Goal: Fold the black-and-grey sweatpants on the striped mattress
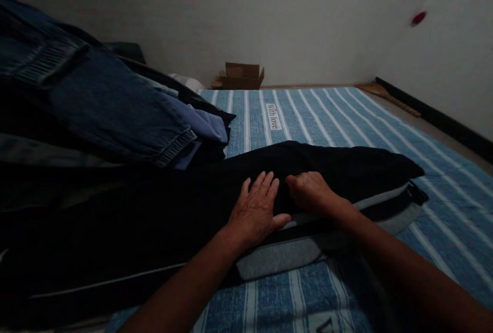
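Black garment point(339, 168), soft matte cloth, long axis left to right under both hands.
Left hand point(256, 209) flat, fingers spread on it; right hand point(310, 191) just beside, pinching a fold; striped mattress point(442, 179) beneath.

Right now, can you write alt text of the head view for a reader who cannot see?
Two bare hands rest on a black garment on a blue striped bedsheet: left hand flat, right hand curled. Jeans are piled left; a cardboard box sits by the wall.
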The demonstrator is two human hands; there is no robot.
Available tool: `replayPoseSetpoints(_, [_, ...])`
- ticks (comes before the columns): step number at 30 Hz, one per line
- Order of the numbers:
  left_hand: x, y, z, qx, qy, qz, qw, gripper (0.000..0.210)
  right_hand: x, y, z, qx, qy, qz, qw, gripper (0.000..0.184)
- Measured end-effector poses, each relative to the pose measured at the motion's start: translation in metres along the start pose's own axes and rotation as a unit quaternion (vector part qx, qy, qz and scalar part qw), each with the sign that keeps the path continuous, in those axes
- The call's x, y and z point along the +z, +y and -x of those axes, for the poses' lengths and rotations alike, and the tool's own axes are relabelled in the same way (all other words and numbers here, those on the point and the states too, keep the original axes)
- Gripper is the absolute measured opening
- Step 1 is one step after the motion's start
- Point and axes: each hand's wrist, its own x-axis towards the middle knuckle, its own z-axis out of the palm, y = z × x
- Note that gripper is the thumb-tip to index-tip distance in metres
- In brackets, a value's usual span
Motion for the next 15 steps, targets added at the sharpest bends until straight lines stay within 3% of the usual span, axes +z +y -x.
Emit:
replayPoseSetpoints(8, [-0.002,0.000,0.001,0.001,0.002,-0.007,1.000,0.080,0.006,0.027,0.010,0.016,0.049,-0.156,0.986,0.017])
replayPoseSetpoints(10, [-0.003,0.000,0.001,0.000,-0.002,-0.007,1.000,0.080,0.006,0.031,0.012,0.041,0.054,-0.289,0.955,0.015])
replayPoseSetpoints(12, [-0.004,0.001,0.001,-0.001,-0.007,-0.006,1.000,0.079,0.004,0.033,0.016,0.072,0.061,-0.435,0.896,0.015])
replayPoseSetpoints(13, [-0.004,0.001,0.001,-0.002,-0.009,-0.005,1.000,0.079,0.002,0.033,0.019,0.083,0.065,-0.485,0.868,0.017])
replayPoseSetpoints(15, [-0.005,0.002,0.001,-0.006,-0.012,-0.004,1.000,0.079,-0.004,0.031,0.027,0.096,0.071,-0.524,0.844,0.018])
